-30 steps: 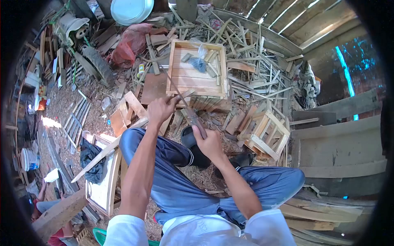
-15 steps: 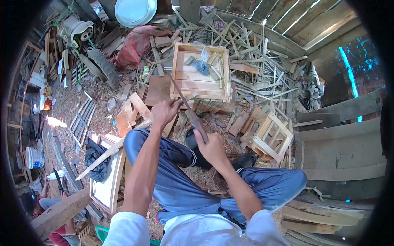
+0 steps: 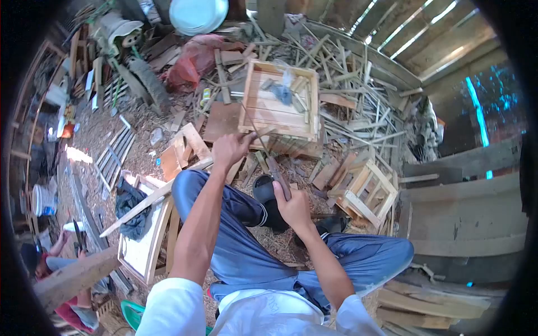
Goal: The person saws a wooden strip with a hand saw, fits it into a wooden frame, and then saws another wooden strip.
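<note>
In my right hand (image 3: 294,208) is the wooden handle of a long-bladed knife (image 3: 276,169). Its thin, dark blade angles up and left, across the front of a wooden box. My left hand (image 3: 230,150) is closed on a small stick of wood (image 3: 265,133), pinched near the box's front edge; the blade crosses at this stick. Just beyond is the shallow wooden box (image 3: 263,115), holding short wood pieces (image 3: 301,102) and a clear plastic bag (image 3: 282,93) with bluish-grey contents. Whether the blade touches the stick is hard to make out.
Scrap sticks (image 3: 358,89) pile up behind and right of the box. A slatted wooden frame (image 3: 367,193) stands at right. At left lie a white-panelled wooden frame (image 3: 134,260) and a dark cloth (image 3: 133,215). Another person (image 3: 42,260) sits at far lower left.
The knife has turned so its blade looks thinner and more upright, its handle slightly lower right. My left hand still holds the stick. The whole view has shifted a little.
</note>
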`<action>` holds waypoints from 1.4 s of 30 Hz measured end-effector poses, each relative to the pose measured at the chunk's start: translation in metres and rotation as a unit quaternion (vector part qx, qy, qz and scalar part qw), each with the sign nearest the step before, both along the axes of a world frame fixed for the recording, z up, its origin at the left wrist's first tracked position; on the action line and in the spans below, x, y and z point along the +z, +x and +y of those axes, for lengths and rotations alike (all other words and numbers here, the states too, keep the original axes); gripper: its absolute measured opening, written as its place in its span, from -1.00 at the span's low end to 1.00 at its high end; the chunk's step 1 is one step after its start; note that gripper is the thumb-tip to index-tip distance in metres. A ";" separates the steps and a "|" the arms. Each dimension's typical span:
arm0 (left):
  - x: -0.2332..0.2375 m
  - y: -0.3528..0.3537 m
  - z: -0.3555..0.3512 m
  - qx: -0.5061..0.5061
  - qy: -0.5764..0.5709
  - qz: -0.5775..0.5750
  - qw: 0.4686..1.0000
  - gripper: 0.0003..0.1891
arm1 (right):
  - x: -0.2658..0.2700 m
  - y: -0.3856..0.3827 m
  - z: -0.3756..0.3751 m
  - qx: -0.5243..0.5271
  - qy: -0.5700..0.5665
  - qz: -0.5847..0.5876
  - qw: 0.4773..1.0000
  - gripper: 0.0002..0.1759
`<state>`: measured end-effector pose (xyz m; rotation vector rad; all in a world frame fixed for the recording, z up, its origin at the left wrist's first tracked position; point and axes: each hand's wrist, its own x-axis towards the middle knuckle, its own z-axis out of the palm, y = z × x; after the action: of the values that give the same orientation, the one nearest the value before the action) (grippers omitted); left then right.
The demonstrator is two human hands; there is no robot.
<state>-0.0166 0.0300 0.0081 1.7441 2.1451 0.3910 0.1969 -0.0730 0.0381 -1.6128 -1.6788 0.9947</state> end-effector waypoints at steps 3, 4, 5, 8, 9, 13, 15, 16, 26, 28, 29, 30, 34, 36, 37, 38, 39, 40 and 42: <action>0.002 -0.004 0.001 0.019 -0.014 0.016 1.000 -0.33 | -0.004 -0.006 -0.003 0.000 0.051 -0.006 0.999 -0.49; -0.001 -0.005 0.002 0.011 -0.018 0.018 1.000 -0.31 | 0.002 -0.007 -0.003 0.005 0.015 -0.003 1.000 -0.47; -0.003 -0.006 0.001 0.002 -0.021 0.018 1.000 -0.30 | 0.003 -0.008 -0.004 0.018 0.022 -0.003 1.000 -0.47; 0.003 -0.007 -0.001 -0.003 -0.039 0.014 0.999 -0.27 | -0.006 -0.002 -0.001 0.019 0.013 -0.077 0.997 -0.40; 0.001 -0.009 -0.004 0.006 -0.028 0.013 1.000 -0.27 | -0.004 -0.001 -0.001 0.028 0.025 -0.078 0.996 -0.40; -0.003 -0.010 -0.013 -0.014 0.018 -0.017 1.000 -0.28 | 0.004 0.002 0.004 0.018 0.055 -0.049 0.997 -0.37; -0.014 -0.012 -0.024 -0.004 0.092 -0.033 0.995 -0.36 | 0.000 0.003 0.003 0.019 0.038 -0.035 0.998 -0.35; -0.017 -0.014 -0.025 -0.020 0.111 -0.015 0.994 -0.42 | -0.007 0.004 0.002 0.016 0.037 -0.041 0.998 -0.35; -0.001 -0.010 -0.025 -0.013 0.079 -0.014 0.997 -0.48 | -0.018 0.014 0.008 0.017 0.062 -0.004 0.998 -0.39; -0.002 -0.005 -0.030 -0.003 0.071 -0.005 0.997 -0.49 | -0.009 0.016 0.005 0.014 0.043 -0.002 0.999 -0.39; -0.003 -0.005 -0.028 -0.005 0.068 0.014 0.998 -0.49 | -0.004 0.015 0.006 0.013 0.033 0.000 0.999 -0.39; -0.001 -0.006 -0.026 -0.007 0.066 0.033 0.997 -0.49 | -0.008 0.015 0.008 0.013 0.031 0.000 0.999 -0.39; 0.001 -0.008 -0.026 -0.021 0.068 0.000 0.997 -0.47 | -0.022 0.015 0.010 0.027 0.080 0.006 0.996 -0.41; 0.001 -0.009 -0.022 -0.016 0.036 -0.009 0.999 -0.46 | -0.021 0.014 0.010 0.028 0.084 0.001 0.996 -0.42; 0.001 -0.011 -0.019 -0.015 0.035 -0.012 0.999 -0.46 | -0.019 0.013 0.010 0.025 0.084 0.010 0.996 -0.41; 0.002 -0.012 -0.017 -0.021 0.001 -0.035 0.999 -0.44 | -0.017 0.012 0.011 0.022 0.083 0.020 0.996 -0.40; -0.002 -0.015 -0.012 -0.027 -0.033 -0.058 0.997 -0.42 | -0.017 0.012 0.013 0.023 0.081 0.018 0.996 -0.40; -0.007 -0.017 -0.005 -0.028 -0.035 -0.060 0.997 -0.42 | -0.017 0.012 0.014 0.025 0.073 0.008 0.997 -0.40; -0.013 -0.020 0.001 -0.035 -0.102 -0.118 0.987 -0.40 | -0.019 0.012 0.014 0.027 0.057 -0.002 0.998 -0.40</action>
<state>-0.0366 0.0314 -0.0051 1.5698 1.8827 0.3293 0.2091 -0.0586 0.0193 -1.5047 -1.7580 0.9047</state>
